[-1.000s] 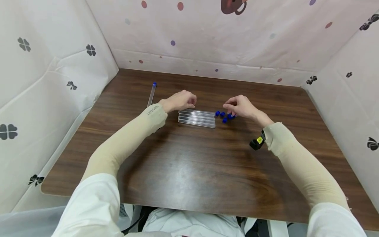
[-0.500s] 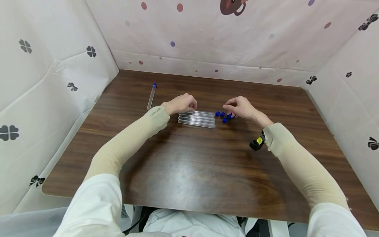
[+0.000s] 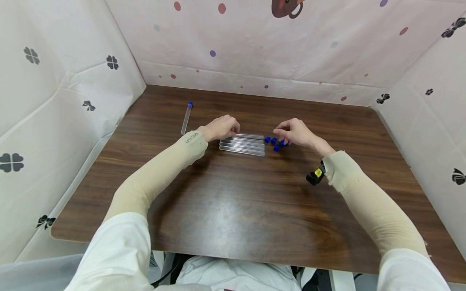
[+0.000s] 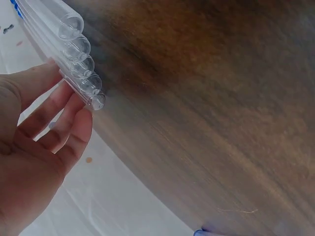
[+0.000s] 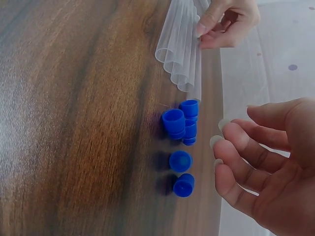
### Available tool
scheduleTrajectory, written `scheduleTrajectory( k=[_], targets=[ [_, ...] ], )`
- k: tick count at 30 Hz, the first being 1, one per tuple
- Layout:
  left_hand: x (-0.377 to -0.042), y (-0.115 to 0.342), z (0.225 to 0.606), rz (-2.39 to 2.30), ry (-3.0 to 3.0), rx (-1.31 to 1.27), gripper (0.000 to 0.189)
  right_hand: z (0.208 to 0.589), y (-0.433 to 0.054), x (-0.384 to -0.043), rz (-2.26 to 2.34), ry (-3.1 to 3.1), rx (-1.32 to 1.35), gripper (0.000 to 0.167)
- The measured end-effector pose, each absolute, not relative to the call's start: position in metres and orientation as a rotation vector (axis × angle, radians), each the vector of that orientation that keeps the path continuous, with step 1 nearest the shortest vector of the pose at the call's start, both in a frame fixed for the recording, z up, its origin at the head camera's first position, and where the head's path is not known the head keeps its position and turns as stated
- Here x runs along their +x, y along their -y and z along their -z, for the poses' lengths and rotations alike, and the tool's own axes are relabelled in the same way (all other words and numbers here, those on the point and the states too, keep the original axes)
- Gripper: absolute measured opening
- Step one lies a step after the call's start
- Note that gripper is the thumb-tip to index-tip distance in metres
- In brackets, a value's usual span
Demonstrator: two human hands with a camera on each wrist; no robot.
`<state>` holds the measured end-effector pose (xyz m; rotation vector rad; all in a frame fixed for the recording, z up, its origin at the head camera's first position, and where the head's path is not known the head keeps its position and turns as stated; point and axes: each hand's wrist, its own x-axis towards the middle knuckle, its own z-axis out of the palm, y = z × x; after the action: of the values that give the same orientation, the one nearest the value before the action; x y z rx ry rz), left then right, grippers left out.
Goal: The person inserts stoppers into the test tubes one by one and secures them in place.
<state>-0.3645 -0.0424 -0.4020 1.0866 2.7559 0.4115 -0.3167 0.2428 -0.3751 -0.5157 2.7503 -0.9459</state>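
Several clear test tubes (image 3: pixel 242 145) lie side by side in a row on the wooden table, their mouths facing right. My left hand (image 3: pixel 222 127) is at the row's far edge; in the right wrist view the left thumb and fingertip pinch the farthest tube (image 5: pixel 198 64). The left wrist view shows the tubes' rounded ends (image 4: pixel 81 66) beside the fingers of that hand. Several loose blue caps (image 5: pixel 181 161) are clustered just off the tube mouths. Over the caps hovers my right hand (image 5: pixel 275 157), fingers loosely bent, with nothing in it.
A test tube with a blue cap on it (image 3: pixel 186 118) lies apart at the back left, beyond the left wrist. Patterned white sheets (image 3: pixel 255 48) enclose the table (image 3: pixel 225 194) at the back and on both sides.
My left hand has come down slightly toward the tubes, its fingertips now at the farthest one. The right hand stays almost still above the caps.
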Motion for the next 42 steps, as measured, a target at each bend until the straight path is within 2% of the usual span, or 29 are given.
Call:
scheduleTrajectory(
  k=[11,25,42],
  targets=[
    [-0.369,0.037,0.406,-0.366,-2.737,1.138,0.016,0.375,-0.246,-0.317,0.913,-2.763,-0.518,0.029],
    [-0.368,0.040,0.410,-0.336,-2.827,1.132,0.011,0.377,-0.250,-0.317,0.915,-2.763,-0.504,0.029],
    [-0.361,0.062,0.379,-0.551,-2.836,1.082,0.012,0.389,-0.248,-0.311,0.824,-2.752,-0.523,0.023]
  ],
)
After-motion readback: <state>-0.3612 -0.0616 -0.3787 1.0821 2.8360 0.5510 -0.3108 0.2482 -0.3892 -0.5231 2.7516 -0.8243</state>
